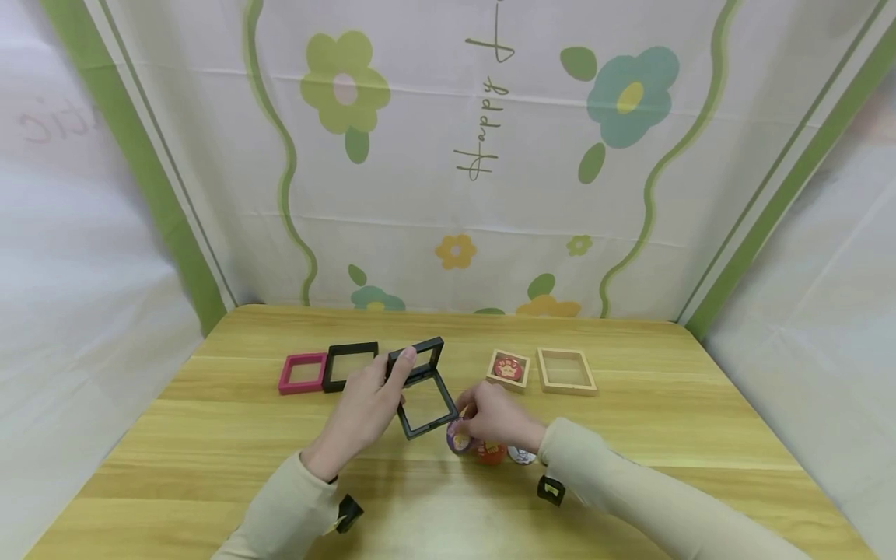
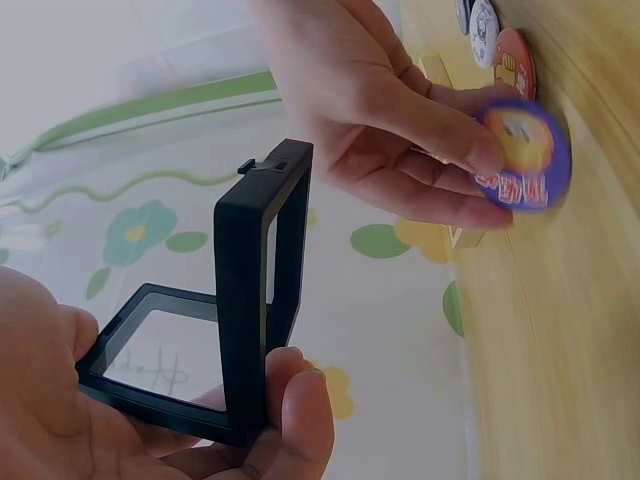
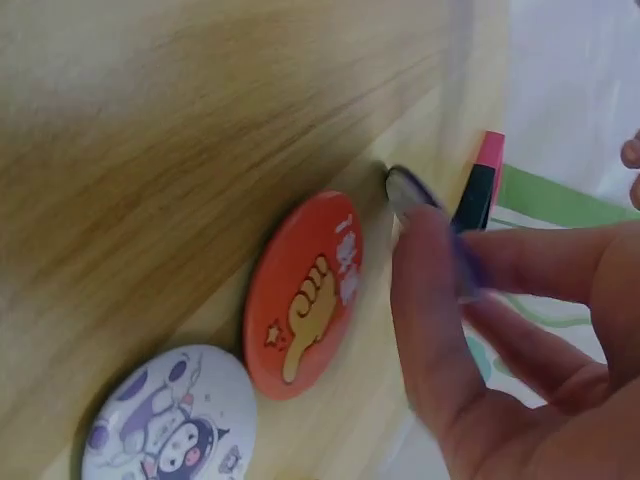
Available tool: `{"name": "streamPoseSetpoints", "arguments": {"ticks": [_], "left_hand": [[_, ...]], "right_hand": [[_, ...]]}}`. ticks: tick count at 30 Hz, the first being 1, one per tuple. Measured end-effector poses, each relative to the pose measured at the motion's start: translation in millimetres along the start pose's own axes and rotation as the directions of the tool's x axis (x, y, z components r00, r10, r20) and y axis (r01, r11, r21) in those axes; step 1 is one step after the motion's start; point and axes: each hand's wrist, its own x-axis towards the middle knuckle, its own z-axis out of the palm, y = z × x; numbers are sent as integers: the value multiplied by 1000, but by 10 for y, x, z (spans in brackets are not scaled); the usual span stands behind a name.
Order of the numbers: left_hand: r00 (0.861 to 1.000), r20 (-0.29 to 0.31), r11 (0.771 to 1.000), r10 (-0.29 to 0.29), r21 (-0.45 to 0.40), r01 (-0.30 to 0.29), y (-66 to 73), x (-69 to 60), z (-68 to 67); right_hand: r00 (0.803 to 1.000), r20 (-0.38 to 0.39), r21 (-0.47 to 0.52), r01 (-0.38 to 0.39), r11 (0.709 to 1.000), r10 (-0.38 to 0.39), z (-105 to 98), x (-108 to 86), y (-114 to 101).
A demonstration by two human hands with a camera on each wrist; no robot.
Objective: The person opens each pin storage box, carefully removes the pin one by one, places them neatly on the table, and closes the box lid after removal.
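On the table (image 1: 448, 513) beside the red badge (image 1: 492, 453), right hand (image 1: 502, 416) pinches the purple badge (image 2: 530, 155): probably light, stiff, slick; take it by the rim. Just beyond, left hand (image 1: 362, 406) grips the opened black frame (image 2: 243, 300): likely light, fragile mid-pane; hold the border.

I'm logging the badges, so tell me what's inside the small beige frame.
Inside the small beige frame is a red badge with pale markings; anything beneath it is hidden.
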Motion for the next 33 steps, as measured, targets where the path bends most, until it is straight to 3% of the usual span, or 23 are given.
{"name": "streamPoseSetpoints", "arguments": {"ticks": [6,13,21,33], "left_hand": [[1000,11,1000,13,-7,-13,-3,-1,11],[999,9,999,34,-6,-34,-7,5,27],[999,19,1000,27,-3,-27,-6,0,24],[999,28,1000,19,1,-19,-16,-9,33]], "right_hand": [[995,-40,-101,86,991,-90,-21,54,18],[999,-22,-60,26,998,-27,-46,87,28],[997,52,-198,59,979,-49,-45,106,15],[994,103,-211,-5,977,28,7,124,74]]}}
